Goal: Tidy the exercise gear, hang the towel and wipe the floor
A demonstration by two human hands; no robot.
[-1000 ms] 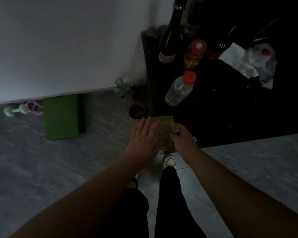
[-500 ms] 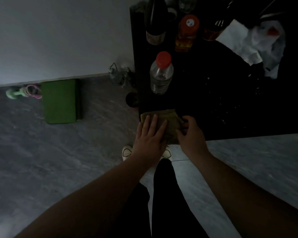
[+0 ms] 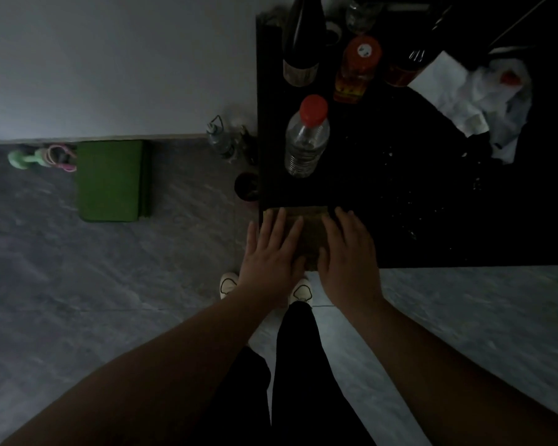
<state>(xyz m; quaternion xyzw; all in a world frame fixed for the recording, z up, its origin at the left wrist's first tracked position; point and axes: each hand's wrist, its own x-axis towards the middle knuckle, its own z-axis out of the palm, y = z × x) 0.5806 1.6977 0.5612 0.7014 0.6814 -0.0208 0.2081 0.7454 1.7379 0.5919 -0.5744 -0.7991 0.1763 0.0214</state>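
1. Floor (image 3: 78,300): grey and marbled, it fills most of the view. Nothing on it shows whether it has been wiped, so I judge that step may be still to do.
2. Black counter (image 3: 432,204) carries the folded cloth at its near left corner, with a clear bottle (image 3: 306,140) just behind it.
3. Green mat (image 3: 112,181) lies folded flat on the floor against the wall, well apart from the counter, which reads as tidied.
4. Folded cloth (image 3: 308,235), olive-brown, lies flat at the counter's edge. In this dim light I cannot say for certain that it is the towel; if it is, it is not hung.
5. Left hand (image 3: 273,252) rests on the cloth's left part, fingers straight and spread, pressing rather than gripping.
6. Right hand (image 3: 348,252) lies flat on the cloth's right part, fingers relaxed and extended, holding nothing.
7. Green dumbbell (image 3: 26,157) and pink cord (image 3: 58,156) sit together by the wall, just beside the mat, so the gear looks gathered.
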